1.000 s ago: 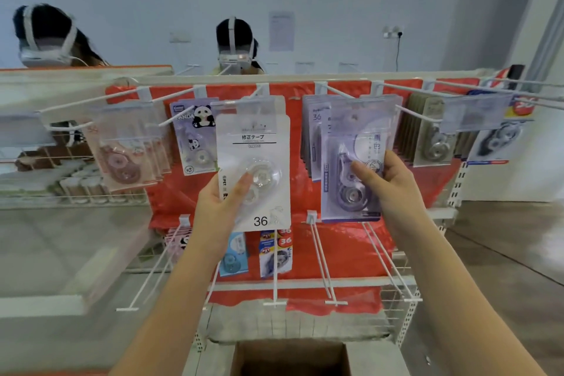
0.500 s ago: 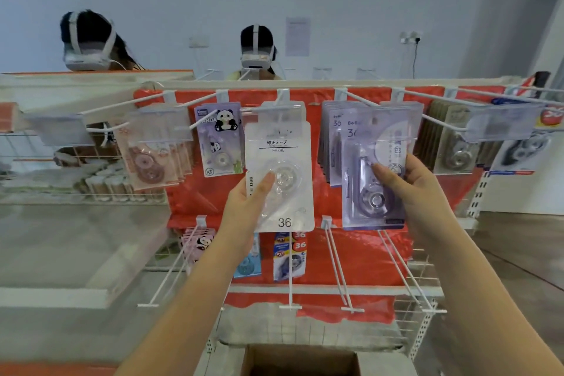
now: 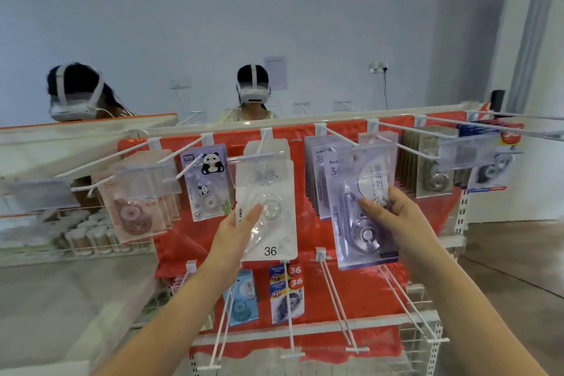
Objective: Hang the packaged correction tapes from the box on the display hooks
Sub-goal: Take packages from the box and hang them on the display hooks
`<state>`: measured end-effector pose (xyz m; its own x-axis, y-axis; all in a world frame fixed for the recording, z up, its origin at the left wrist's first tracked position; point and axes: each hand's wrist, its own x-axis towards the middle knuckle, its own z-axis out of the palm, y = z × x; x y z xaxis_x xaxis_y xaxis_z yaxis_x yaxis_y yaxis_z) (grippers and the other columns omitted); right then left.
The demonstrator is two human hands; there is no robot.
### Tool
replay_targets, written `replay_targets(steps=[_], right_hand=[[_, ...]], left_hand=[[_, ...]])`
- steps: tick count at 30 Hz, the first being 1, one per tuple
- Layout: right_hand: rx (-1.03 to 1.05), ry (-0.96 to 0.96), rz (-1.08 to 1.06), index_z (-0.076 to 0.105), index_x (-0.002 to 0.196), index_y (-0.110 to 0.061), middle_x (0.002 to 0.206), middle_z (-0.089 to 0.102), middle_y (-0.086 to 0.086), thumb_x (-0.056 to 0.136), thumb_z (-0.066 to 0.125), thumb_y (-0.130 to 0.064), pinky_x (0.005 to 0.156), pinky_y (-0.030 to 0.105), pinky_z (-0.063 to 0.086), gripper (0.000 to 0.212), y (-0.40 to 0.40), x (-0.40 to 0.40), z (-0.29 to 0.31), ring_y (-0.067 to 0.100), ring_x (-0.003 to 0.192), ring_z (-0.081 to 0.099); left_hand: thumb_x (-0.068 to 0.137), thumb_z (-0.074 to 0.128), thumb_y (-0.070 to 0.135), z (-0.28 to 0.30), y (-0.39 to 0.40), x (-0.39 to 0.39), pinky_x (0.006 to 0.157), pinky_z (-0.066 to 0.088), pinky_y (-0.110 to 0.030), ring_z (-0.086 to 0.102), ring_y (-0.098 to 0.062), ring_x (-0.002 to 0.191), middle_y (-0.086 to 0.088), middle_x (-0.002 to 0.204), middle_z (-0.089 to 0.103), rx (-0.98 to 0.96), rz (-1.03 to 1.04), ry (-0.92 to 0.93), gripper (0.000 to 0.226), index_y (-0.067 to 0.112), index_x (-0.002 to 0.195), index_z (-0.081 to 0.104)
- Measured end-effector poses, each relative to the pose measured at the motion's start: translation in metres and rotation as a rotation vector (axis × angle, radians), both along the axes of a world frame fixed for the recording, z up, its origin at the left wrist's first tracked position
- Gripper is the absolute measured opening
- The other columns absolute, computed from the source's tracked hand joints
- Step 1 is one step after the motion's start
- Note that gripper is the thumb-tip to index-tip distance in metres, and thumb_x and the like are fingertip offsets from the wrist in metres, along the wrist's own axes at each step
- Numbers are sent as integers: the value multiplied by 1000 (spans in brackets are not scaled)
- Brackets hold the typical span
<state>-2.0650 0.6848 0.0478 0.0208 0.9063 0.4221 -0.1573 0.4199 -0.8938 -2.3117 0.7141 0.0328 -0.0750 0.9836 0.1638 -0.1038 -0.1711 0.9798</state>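
Note:
My left hand (image 3: pixel 236 232) grips the lower left side of a white correction tape pack (image 3: pixel 276 189) marked 36, held up at the tip of a white display hook (image 3: pixel 259 156) in the top row. My right hand (image 3: pixel 393 217) holds a purple correction tape pack (image 3: pixel 357 241) by its right edge, its top at the neighbouring hook (image 3: pixel 341 137), where more purple packs (image 3: pixel 317 174) hang behind. The box is out of view.
Pink packs (image 3: pixel 134 207) and a panda pack (image 3: pixel 207 183) hang to the left, grey packs (image 3: pixel 433 174) to the right. Lower hooks (image 3: pixel 335 302) jut toward me, some bearing blue packs (image 3: pixel 287 296). Two people in headsets stand behind the red-backed rack (image 3: pixel 305 293).
The view has tilted up, so the rack sits lower in frame and the box has dropped out of sight. Both hands keep their packs raised at the top hooks.

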Motion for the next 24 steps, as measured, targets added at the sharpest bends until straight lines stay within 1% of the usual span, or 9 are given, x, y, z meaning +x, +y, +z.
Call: replay_targets(steps=[2, 4, 6, 8, 9, 11, 13, 18, 24], right_hand=[[-20, 4, 11, 63, 104, -15, 94, 73, 6, 65, 78, -37, 70, 28, 57, 47, -1, -2, 2, 18, 83, 70], [-39, 14, 3, 62, 106, -13, 95, 73, 7, 70, 69, -26, 71, 28, 57, 39, -2, -4, 3, 18, 84, 70], [-36, 13, -1, 62, 108, -13, 98, 73, 8, 64, 78, -39, 69, 28, 56, 54, 0, -6, 2, 19, 84, 70], [-33, 15, -6, 62, 108, -13, 97, 73, 6, 48, 85, -55, 67, 25, 55, 77, 0, -10, 1, 18, 85, 71], [-36, 14, -15, 62, 108, -13, 97, 74, 6, 48, 85, -55, 67, 25, 55, 76, 0, -11, 0, 19, 85, 71], [-34, 18, -25, 62, 108, -13, 96, 74, 5, 64, 78, -41, 71, 29, 54, 54, 0, -11, -1, 22, 88, 69], [-33, 3, -39, 61, 108, -13, 96, 74, 4, 72, 69, -30, 75, 31, 53, 41, -1, -11, 1, 23, 91, 69], [-63, -32, -61, 62, 108, -14, 99, 73, 6, 83, 67, -15, 83, 40, 52, 26, 0, -11, 7, 24, 93, 69], [-60, 16, -80, 62, 110, -14, 98, 73, 10, 77, 67, -20, 87, 45, 52, 34, -3, -7, 12, 29, 93, 68]], left_hand=[[53, 70, 64, 0, 2, 1, 104, 41, -48, 60, -20, 113, 6, 115, 68, 6, -8, -14, 64, 32, 109, 64], [52, 72, 63, 0, 4, 2, 105, 41, -48, 61, -20, 113, 5, 114, 69, 7, -15, -45, 62, 33, 105, 65], [53, 74, 62, 1, 5, 4, 104, 41, -47, 61, -20, 113, 5, 113, 69, 5, -33, -74, 61, 32, 105, 65], [69, 71, 52, 3, 6, 6, 102, 42, -37, 60, -15, 111, 8, 109, 69, 5, -32, -91, 41, 31, 103, 63], [79, 67, 45, 3, 6, 8, 97, 41, -31, 59, -11, 107, 12, 105, 67, 7, -19, -101, 29, 31, 103, 61], [89, 60, 35, 1, 10, 10, 90, 39, -26, 57, -3, 95, 18, 97, 62, 7, 0, -105, 15, 30, 103, 56], [90, 59, 33, 1, 12, 12, 93, 40, -28, 56, -3, 94, 19, 96, 60, -4, 6, -106, 8, 33, 97, 55], [87, 61, 35, -2, 19, 14, 109, 35, -38, 51, -14, 112, 11, 103, 60, -30, 0, -151, 11, 34, 95, 54], [91, 58, 30, -3, 19, 19, 96, 36, -28, 50, -9, 99, 16, 93, 56, -3, -10, -189, 15, 31, 103, 48]])
